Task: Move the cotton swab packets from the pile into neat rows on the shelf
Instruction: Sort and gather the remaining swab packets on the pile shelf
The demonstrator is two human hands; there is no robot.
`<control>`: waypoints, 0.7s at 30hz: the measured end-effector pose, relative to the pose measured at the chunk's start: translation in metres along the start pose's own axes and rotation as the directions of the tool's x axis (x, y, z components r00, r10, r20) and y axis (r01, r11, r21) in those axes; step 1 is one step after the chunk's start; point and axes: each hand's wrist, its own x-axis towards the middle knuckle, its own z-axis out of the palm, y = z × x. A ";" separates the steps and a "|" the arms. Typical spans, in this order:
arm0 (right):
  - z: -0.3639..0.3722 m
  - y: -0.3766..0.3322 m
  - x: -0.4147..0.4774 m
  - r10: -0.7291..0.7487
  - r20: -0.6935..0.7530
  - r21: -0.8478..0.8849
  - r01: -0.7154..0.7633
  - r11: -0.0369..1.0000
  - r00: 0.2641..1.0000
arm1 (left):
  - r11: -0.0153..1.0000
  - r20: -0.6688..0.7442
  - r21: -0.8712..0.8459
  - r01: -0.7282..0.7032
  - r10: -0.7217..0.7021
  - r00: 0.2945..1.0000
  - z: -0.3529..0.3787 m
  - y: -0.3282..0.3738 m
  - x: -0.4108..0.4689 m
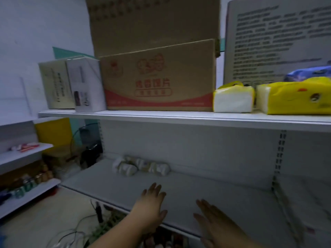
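A small pile of cotton swab packets [141, 167], white with tan bands, lies at the back left of the white lower shelf [223, 196]. My left hand [152, 206] reaches over the shelf's front edge with straight fingers and holds nothing, well short of the pile. My right hand [213, 221] is beside it to the right, fingers straight, also holding nothing. Both hands hover above the bare shelf surface. The frame is blurred.
The upper shelf [161, 116] carries a cardboard box [159, 77], two white boxes [71, 83] and yellow tissue packs [290, 97]. A side shelf [26, 194] at left holds cans. Cables [86, 224] lie on the floor below.
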 end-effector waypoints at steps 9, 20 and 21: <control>0.030 -0.070 0.129 -0.053 0.083 0.390 0.017 0.921 0.995 | 0.959 -0.002 -0.220 0.180 -0.185 0.983 0.028 -0.136 -0.031; 0.085 -0.100 0.299 0.186 0.042 0.540 -0.179 0.822 0.982 | 0.801 -0.060 -0.495 0.336 -0.417 0.907 0.067 -0.246 0.025; 0.089 -0.102 0.317 0.229 0.026 0.576 -0.202 0.792 0.973 | 0.774 -0.052 -0.519 0.362 -0.451 0.891 0.068 -0.257 0.033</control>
